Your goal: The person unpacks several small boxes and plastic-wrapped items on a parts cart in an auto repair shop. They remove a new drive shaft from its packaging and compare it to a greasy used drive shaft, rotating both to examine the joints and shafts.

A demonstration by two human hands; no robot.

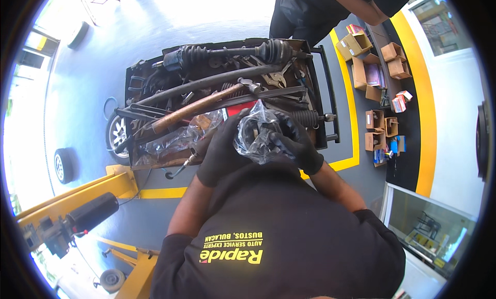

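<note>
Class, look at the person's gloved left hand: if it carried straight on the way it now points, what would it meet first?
The left hand points up and to the right, onto the clear plastic bag it already grips together with the right hand. Beyond that probably lie the parts in the black cart; depth is unclear.

A black cart tray (330, 92) stands on the grey floor, heaped with a drive axle (227, 55), a long copper-coloured bar (191, 109) and pliers (276, 79). Open cardboard boxes (369, 71) sit along the yellow floor line (351, 108). A yellow jack (77, 206) rests lower left, a loose tyre (63, 165) nearby.
</note>
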